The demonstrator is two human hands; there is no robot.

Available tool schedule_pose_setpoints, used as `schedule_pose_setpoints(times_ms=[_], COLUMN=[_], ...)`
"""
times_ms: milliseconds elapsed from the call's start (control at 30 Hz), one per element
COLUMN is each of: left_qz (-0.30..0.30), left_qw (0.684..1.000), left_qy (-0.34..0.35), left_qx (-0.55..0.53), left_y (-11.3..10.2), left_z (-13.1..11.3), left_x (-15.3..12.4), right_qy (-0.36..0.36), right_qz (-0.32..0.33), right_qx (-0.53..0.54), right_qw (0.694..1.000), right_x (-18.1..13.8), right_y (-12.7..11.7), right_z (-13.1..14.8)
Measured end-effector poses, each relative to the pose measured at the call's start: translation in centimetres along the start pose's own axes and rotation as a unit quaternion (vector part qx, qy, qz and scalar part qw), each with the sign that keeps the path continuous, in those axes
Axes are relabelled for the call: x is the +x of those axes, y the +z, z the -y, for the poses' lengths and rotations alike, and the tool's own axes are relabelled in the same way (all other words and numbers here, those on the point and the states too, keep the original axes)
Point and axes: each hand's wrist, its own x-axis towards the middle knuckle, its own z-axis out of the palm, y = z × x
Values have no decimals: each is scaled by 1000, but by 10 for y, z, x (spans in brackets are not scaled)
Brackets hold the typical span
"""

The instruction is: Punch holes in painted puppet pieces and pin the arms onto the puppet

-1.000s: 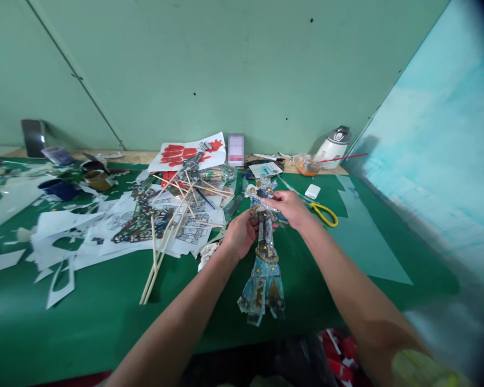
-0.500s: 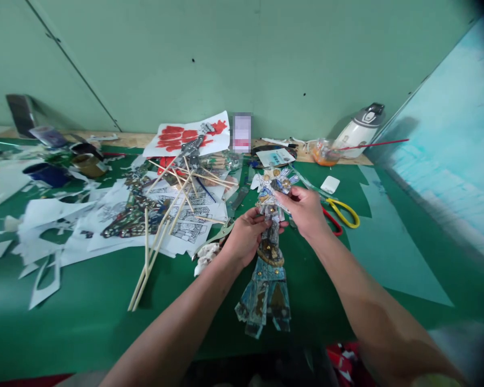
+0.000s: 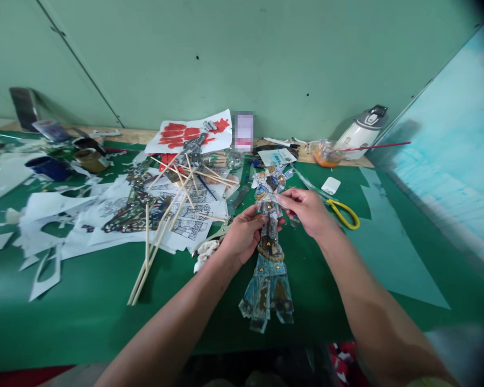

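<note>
A flat, painted shadow puppet (image 3: 268,274) lies lengthwise on the green table (image 3: 84,317), its head pointing toward the wall and its blue skirt toward me. My left hand (image 3: 242,234) pinches the puppet's torso from the left side. My right hand (image 3: 308,210) pinches its shoulder area from the right, fingers closed on the upper body just below the ornate head (image 3: 271,181). Both hands are close together over the puppet's chest.
Several bamboo sticks (image 3: 157,236) lie across printed paper sheets (image 3: 185,215) and another dark puppet (image 3: 135,212) on the left. Yellow-handled scissors (image 3: 342,212), a white eraser-like block (image 3: 331,185), a small bowl (image 3: 325,152) and a white bottle (image 3: 363,131) sit at the right back. Paper scraps (image 3: 44,269) litter the left.
My view shifted slightly; the puppet and both hands stayed together, with my right hand moving a little lower on the puppet's shoulder and the skirt settling slightly to the right.
</note>
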Motion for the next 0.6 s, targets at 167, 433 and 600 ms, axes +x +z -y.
schedule_pose_setpoints(times_ms=[167,433,600], left_qz=[-1,9,18], left_qw=[1000,995,997], left_qy=[-4,-60,-55], left_qx=[-12,-77,-59], left_y=[-3,-3,-1], left_z=[-1,-5,-9], left_x=[0,1,1], right_qy=[43,12,0], right_qz=[43,39,60], right_qx=[23,-9,-44], right_qw=[998,999,997], right_x=[0,1,1], right_y=[-7,-8,-10], right_z=[2,-1,1])
